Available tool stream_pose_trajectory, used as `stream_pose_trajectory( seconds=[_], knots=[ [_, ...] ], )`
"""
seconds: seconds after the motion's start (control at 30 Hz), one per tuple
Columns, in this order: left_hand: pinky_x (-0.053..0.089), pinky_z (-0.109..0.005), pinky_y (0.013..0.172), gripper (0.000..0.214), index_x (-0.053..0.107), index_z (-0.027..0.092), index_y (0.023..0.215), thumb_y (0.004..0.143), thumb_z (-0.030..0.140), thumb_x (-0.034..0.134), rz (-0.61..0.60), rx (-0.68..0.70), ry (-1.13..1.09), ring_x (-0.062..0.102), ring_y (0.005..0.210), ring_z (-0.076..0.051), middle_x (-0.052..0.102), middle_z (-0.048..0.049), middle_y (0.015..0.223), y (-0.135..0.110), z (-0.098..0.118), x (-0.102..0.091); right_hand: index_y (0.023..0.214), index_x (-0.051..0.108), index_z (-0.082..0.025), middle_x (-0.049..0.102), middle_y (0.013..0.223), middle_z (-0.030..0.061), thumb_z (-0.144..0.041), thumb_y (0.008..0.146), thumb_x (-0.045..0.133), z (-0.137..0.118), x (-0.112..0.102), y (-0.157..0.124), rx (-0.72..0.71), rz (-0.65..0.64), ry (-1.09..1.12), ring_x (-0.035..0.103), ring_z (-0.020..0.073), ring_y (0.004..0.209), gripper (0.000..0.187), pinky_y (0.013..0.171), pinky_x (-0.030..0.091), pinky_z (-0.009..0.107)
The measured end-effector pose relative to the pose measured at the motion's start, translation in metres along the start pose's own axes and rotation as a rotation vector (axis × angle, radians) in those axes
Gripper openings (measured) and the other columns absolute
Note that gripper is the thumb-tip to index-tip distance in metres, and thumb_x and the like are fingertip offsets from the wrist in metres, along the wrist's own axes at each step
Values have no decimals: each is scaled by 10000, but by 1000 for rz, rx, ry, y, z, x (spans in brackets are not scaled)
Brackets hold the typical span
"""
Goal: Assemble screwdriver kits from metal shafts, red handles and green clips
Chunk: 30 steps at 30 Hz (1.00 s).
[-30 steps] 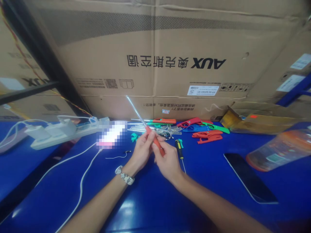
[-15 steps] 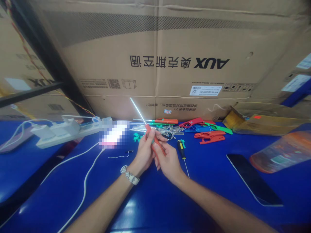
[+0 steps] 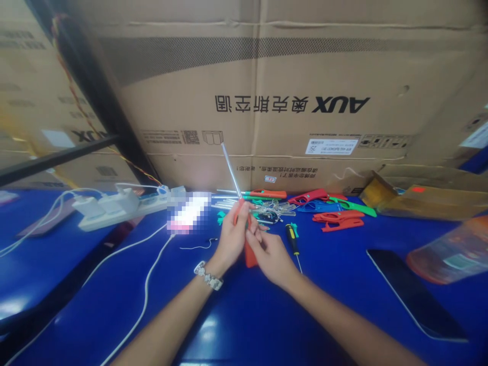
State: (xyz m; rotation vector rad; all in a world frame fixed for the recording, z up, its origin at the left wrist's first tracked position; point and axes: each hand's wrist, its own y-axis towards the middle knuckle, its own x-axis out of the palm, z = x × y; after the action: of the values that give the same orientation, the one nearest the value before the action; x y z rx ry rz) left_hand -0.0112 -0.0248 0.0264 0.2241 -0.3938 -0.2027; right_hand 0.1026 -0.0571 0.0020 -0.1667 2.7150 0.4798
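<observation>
Since half a second ago, the orange-red stick lighter (image 3: 250, 256) has swung steeper: its metal rod (image 3: 232, 172), which leaned toward eleven o'clock, now points nearer twelve, and the handle's lower end pokes out at six, where the right palm covered it. The view has turned too, so the things on the blue worktop (image 3: 244, 317) sit farther right in it.

From the left, a white power strip (image 3: 150, 203) with chargers lies at ten o'clock from the hands, then a pixelated bright patch (image 3: 189, 212), then a thin wire (image 3: 197, 248) at nine. The left grip (image 3: 232, 234) pinches the upper handle near the rod. Metal tubes (image 3: 229, 203) lie beyond, at eleven. The right grip (image 3: 273, 254) pinches the lower handle between thumb and fingers. The yellow-and-black screwdriver (image 3: 292, 238) rests near it at two; red lighter shells (image 3: 345, 224) lie farther the same way. Well apart are a black smartphone (image 3: 417, 295) at four and an orange-ended clear jar (image 3: 446, 256) at three.
</observation>
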Motion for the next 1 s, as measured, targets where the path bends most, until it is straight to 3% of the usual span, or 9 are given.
stream_pose_trajectory(
  seconds=[0.13, 0.27, 0.37, 0.53, 0.67, 0.83, 1.0],
  knots=[
    [404, -202, 478, 293, 574, 181, 956, 946, 473, 541, -70, 72, 357, 485, 457, -85, 524, 51, 609, 0, 15, -9, 711, 600, -167, 554, 642, -12, -403, 852, 640, -6, -17, 7, -18, 66, 19, 463, 107, 571, 278, 531, 335, 231],
    [423, -222, 628, 193, 655, 179, 1003, 947, 339, 563, -242, 223, 753, 550, 634, -126, 632, -3, 750, -2, 25, -15, 820, 564, -189, 518, 683, -25, -454, 854, 624, -7, -26, 17, 16, 231, 332, 417, 91, 544, 274, 473, 327, 214],
    [384, -223, 605, 175, 666, 199, 1018, 959, 296, 532, -291, 271, 895, 550, 608, -133, 658, -5, 749, -4, 27, -17, 948, 573, -209, 526, 697, -37, -439, 827, 664, -6, -28, 22, 30, 270, 471, 392, 81, 512, 276, 425, 308, 199],
    [341, -227, 541, 144, 680, 221, 961, 940, 269, 546, -367, 254, 953, 542, 529, -142, 648, -2, 668, -4, 27, -23, 1034, 646, -198, 557, 742, -10, -387, 776, 700, -9, -37, 22, -35, 189, 580, 414, 86, 532, 324, 380, 310, 193],
    [381, -230, 580, 150, 685, 225, 965, 941, 274, 545, -385, 260, 979, 605, 584, -160, 688, -24, 725, -4, 27, -25, 916, 667, -166, 591, 651, -4, -461, 807, 689, -11, -41, 25, 1, 217, 539, 424, 75, 466, 315, 339, 326, 183],
    [324, -233, 544, 142, 691, 219, 931, 935, 286, 566, -394, 257, 978, 526, 512, -140, 650, -15, 679, -3, 22, -25, 744, 602, -171, 607, 576, -19, -525, 743, 751, -9, -39, 28, 69, 216, 514, 443, 61, 383, 384, 292, 353, 174],
    [301, -244, 547, 149, 685, 220, 948, 944, 285, 550, -409, 273, 1002, 504, 511, -141, 641, -15, 681, -3, 20, -27, 719, 582, -170, 611, 566, -20, -535, 736, 758, -7, -36, 28, 85, 208, 528, 466, 62, 378, 406, 301, 390, 170]
  ],
)
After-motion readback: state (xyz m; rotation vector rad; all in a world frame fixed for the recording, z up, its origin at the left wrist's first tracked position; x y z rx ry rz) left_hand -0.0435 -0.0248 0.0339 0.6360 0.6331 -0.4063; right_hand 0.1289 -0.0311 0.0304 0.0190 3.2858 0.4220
